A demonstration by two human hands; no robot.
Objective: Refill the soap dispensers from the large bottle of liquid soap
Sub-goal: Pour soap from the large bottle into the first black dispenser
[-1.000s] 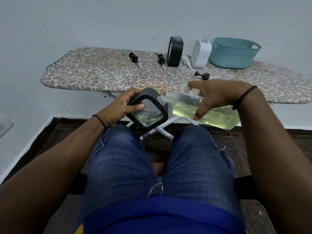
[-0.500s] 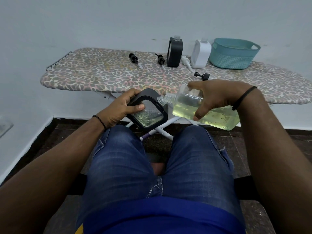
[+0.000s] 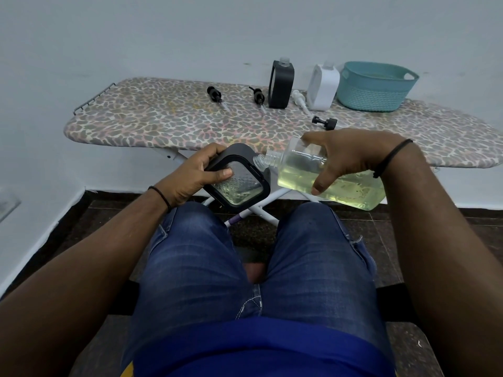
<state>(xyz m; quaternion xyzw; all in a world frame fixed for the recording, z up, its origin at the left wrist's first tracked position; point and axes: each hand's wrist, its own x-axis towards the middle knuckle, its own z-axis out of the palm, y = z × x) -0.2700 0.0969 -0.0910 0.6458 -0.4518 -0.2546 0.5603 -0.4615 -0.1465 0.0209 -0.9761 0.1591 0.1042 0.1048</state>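
Above the person's lap, the left hand point(image 3: 193, 177) grips a black soap dispenser point(image 3: 237, 180), tilted. The right hand point(image 3: 351, 156) holds the large soap bottle point(image 3: 330, 176) on its side, its open neck touching the dispenser's top corner.

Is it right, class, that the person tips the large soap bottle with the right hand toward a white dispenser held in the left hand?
Not quite. The dispenser gripped by the left hand is black; the white dispenser stands on the ironing board. The right hand does tip the large soap bottle toward it, as the head view shows.
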